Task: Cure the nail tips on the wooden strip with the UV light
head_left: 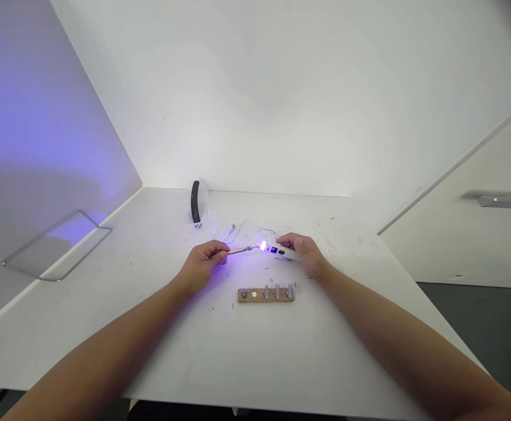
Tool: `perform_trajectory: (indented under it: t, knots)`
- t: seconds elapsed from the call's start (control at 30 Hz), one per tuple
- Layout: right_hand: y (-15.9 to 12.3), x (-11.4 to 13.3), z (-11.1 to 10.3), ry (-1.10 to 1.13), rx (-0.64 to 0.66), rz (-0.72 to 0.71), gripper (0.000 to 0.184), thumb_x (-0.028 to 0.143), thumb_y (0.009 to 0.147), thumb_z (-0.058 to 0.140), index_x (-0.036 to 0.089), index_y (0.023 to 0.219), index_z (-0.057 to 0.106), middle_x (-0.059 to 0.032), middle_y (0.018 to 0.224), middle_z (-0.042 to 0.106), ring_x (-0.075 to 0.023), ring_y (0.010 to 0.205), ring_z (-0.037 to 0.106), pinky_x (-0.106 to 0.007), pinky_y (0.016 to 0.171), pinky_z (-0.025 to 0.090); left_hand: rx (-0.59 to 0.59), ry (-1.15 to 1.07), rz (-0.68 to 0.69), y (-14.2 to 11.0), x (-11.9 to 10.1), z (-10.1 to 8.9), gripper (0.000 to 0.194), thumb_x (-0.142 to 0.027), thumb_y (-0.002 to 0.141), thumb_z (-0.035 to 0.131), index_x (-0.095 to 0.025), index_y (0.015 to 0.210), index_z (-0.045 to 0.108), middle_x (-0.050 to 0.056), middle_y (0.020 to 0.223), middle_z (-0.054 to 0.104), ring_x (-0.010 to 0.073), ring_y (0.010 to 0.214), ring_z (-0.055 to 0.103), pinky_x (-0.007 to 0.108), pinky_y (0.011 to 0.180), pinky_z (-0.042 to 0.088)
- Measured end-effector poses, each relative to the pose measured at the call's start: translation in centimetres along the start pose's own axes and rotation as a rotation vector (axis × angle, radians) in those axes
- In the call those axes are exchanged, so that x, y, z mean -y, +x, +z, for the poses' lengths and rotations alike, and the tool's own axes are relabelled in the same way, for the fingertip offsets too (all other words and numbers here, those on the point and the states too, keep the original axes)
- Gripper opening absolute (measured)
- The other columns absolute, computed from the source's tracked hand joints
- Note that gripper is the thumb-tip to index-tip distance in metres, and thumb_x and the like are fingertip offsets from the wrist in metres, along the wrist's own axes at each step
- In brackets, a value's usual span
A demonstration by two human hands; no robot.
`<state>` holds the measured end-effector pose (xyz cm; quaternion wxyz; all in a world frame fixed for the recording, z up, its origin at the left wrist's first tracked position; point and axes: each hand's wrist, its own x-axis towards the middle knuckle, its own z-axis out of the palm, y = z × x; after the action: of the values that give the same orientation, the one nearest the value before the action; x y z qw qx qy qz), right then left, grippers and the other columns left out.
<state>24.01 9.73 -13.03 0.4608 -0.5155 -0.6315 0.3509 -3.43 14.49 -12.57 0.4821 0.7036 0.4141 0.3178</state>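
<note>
My left hand (pixel 208 260) is closed round a slim copper-coloured stick (pixel 238 251), which points right. Something small sits at the stick's far end, too washed out by light to make out. In my right hand (pixel 304 252) lies a white handheld UV lamp (pixel 287 252) with a small display and a dark button. Its lit violet-white head (pixel 263 245) faces the stick's tip, close to it; whether they touch I cannot tell. Just below both hands, a brown strip (pixel 259 298) carries several small upright nail tips (pixel 277 290) in grey and pinkish shades, plus a white dot.
Behind my hands a white cable (pixel 214 216) lies beside a clear object with a black curved band (pixel 195 202). A bent metal wire frame (pixel 58 279) leans on the left wall. Dark specks mark the white table (pixel 220 356), with walls behind and left.
</note>
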Motion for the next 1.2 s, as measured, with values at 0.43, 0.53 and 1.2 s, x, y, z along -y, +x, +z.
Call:
perform_trajectory:
  t: [0.43,0.53,1.2]
  knots:
    - [0.00,0.10,0.07,-0.005,0.002,0.006,0.059,0.062,0.079,0.031,0.014,0.091,0.064,-0.0090,0.089,0.063,-0.0216,0.085,0.057,-0.039,0.082,0.044,-0.017,-0.001,-0.018,0.19,0.60,-0.01,0.023,-0.033,0.073,0.053,-0.016,0.087,0.059,0.001,0.071,0.058,0.0122,0.066,0.048,0.025,0.063,0.036]
    - [0.00,0.10,0.02,-0.005,0.004,0.000,0.059,0.061,0.079,0.031,0.015,0.091,0.064,-0.0090,0.089,0.063,-0.0218,0.086,0.057,-0.039,0.083,0.043,-0.022,0.012,-0.020,0.20,0.67,-0.03,0.023,-0.034,0.072,0.054,-0.017,0.087,0.060,0.001,0.071,0.058,0.0119,0.064,0.048,0.024,0.061,0.035]
    - [0.04,-0.12,0.06,-0.032,0.008,-0.002,0.056,0.059,0.081,0.030,0.016,0.092,0.064,-0.0083,0.092,0.063,-0.0221,0.088,0.057,-0.039,0.084,0.043,-0.026,0.031,0.016,0.12,0.37,-0.09,0.021,-0.032,0.073,0.055,-0.016,0.086,0.060,-0.001,0.069,0.055,0.0099,0.062,0.044,0.023,0.060,0.034]
